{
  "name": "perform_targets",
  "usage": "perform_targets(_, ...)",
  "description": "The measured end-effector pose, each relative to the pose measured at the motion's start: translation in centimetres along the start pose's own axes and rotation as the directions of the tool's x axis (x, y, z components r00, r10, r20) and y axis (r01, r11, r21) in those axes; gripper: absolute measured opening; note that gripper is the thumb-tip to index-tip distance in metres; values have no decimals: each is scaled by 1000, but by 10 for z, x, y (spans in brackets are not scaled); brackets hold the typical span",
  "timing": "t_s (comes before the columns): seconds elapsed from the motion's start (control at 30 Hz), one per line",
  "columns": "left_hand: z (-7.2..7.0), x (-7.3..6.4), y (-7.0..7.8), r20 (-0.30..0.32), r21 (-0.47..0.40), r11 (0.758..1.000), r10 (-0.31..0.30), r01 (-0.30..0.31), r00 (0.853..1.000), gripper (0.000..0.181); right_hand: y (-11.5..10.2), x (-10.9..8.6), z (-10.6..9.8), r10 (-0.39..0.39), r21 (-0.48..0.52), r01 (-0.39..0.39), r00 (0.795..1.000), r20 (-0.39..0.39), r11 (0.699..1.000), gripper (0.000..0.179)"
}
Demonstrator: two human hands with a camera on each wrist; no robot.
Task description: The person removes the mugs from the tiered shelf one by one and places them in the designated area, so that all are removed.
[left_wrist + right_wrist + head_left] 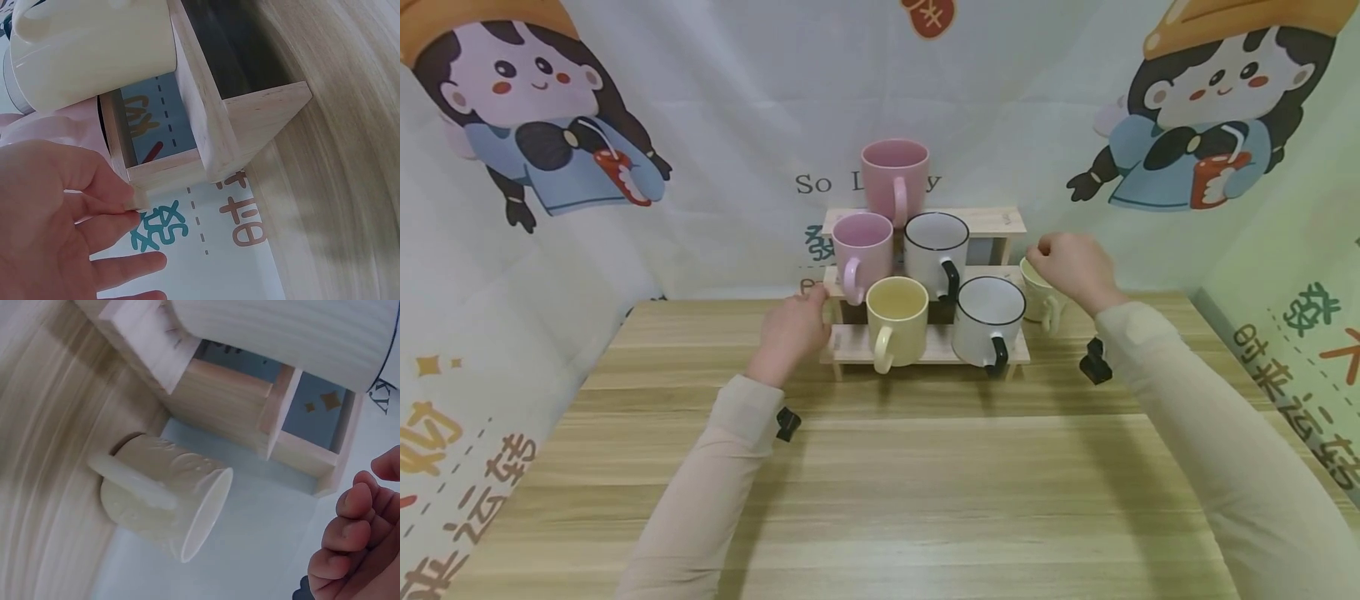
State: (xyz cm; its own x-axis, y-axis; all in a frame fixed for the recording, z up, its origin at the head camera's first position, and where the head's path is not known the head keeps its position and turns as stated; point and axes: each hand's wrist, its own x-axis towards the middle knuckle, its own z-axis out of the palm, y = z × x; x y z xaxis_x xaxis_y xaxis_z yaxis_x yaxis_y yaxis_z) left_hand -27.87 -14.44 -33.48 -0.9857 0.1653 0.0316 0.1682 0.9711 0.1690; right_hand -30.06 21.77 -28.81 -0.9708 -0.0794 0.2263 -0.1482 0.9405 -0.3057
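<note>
With thumb and forefinger, my left hand (pixel 793 329) pinches the left end of the middle tier of a wooden step rack (pixel 992 221); its other fingers stretch out loosely in the left wrist view. My right hand (pixel 1072 265) is beside the rack's right end, above a cream mug (pixel 165 490) with a raised pattern. Its fingers (pixel 347 534) are loosely curled and hold nothing. That mug stands upright on the table, handle toward the front. The rack bears a pink mug (pixel 883 175) on top, a lilac mug (pixel 868 254) and a white black-handled mug (pixel 928 254) midway.
A pale yellow mug (pixel 898 333) and another white black-handled mug (pixel 985 321) stand on the rack's lowest tier. Under it spreads a wood-grain table (pixel 880 483). A printed cloth (pixel 737 125) hangs close behind the rack and along both sides.
</note>
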Motion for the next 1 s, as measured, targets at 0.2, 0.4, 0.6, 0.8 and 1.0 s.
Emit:
perform_targets(0.2, 1, 1, 0, 1, 5, 1000, -3, 3, 1000, 45, -11, 4, -4, -10, 31, 10, 1000, 12, 999, 37)
perform_targets(0.4, 1, 2, 1, 2, 0, 1000, -7, 7, 1000, 43, -20, 10, -9, -18, 55, 18, 1000, 1, 998, 39)
perform_targets(0.6, 1, 2, 0, 4, -9, 1000, -3, 3, 1000, 43, -30, 14, -13, -40, 42, 40, 999, -8, 998, 40)
perform_targets(0.8, 2, 3, -1, -7, -3, 1000, 0, 0, 1000, 43, -42, 20, -17, -57, 45, 58, 998, -21, 997, 40)
perform_targets(1.0, 2, 2, 0, 4, -2, 1000, 5, -5, 1000, 43, -56, 24, -22, -51, 38, 51, 999, 3, 998, 40)
